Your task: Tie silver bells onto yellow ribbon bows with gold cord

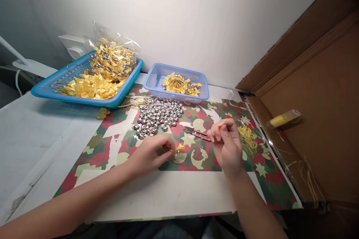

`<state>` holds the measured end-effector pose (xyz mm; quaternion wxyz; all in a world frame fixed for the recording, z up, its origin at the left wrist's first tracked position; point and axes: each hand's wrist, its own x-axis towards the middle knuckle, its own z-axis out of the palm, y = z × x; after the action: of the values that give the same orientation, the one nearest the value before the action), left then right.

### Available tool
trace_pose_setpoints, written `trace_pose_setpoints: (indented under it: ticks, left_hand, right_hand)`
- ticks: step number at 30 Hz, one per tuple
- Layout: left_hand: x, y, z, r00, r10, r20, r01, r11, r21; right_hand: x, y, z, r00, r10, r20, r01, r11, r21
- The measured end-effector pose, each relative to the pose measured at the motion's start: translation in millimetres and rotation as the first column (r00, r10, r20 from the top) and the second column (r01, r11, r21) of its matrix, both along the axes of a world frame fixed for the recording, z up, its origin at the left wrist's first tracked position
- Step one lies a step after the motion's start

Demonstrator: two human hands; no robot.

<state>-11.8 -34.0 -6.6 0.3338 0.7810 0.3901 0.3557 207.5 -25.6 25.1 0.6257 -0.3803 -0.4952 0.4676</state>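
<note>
My left hand point(153, 154), low over the patterned sheet, pinches a small yellow ribbon bow point(181, 146) between thumb and forefinger. A silver bell point(178, 152) hangs at that bow. Farther right, my right hand point(226, 145) is raised with its fingers curled and the thumb pressed to the forefinger. From beneath these fingers a thin yellow cord point(201, 139) sticks out to the left; its other end is hidden in the hand. Thread snips point(196, 133) lie on the sheet just left of my right hand. A pile of silver bells point(159, 115) lies beyond my left hand.
A blue basket point(112, 103) at back left holds yellow bows and a clear bag of belled bows. Another blue basket point(179, 96) has more bows. Yellow cords point(248, 138) lie to the right. Cardboard point(314, 82) walls the right side, with a yellow spool point(283, 118) on it.
</note>
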Motion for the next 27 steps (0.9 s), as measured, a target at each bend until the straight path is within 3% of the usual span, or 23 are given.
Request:
trace_pose_setpoints:
  ticks: [2,4,7,11,16,20,27]
  left_hand:
    - [0,0,3.3,0.987,0.040,0.153,-0.002,0.970,-0.242]
    - [0,1,4.7,0.951,0.119,0.285,0.019,0.898,-0.440]
    - [0,3,5.1,0.905,0.204,0.373,0.061,0.806,-0.588]
    - [0,2,6.2,0.880,0.232,0.415,0.075,0.794,-0.604]
    - [1,-2,6.7,0.916,0.182,0.356,0.015,0.873,-0.487]
    - [1,-5,5.3,0.939,0.177,0.296,-0.024,0.889,-0.457]
    - [2,-2,6.5,0.879,0.199,0.432,0.046,0.868,-0.494]
  right_hand:
    - [-4,-4,-6.4,0.989,0.053,0.134,-0.054,0.999,0.004]
    - [-10,-9,-12.9,0.934,0.118,0.337,-0.124,0.992,-0.005]
    - [-21,-16,-20.3,0.831,0.106,0.546,-0.165,0.984,0.060]
    - [-33,-19,-25.7,0.777,-0.033,0.629,-0.106,0.978,0.181]
    - [-38,-21,-29.0,0.754,-0.066,0.654,-0.059,0.984,0.168]
    - [-38,-21,-29.6,0.773,0.032,0.633,-0.071,0.997,0.036]
    - [-36,-17,-29.3,0.819,0.256,0.513,-0.187,0.965,-0.183]
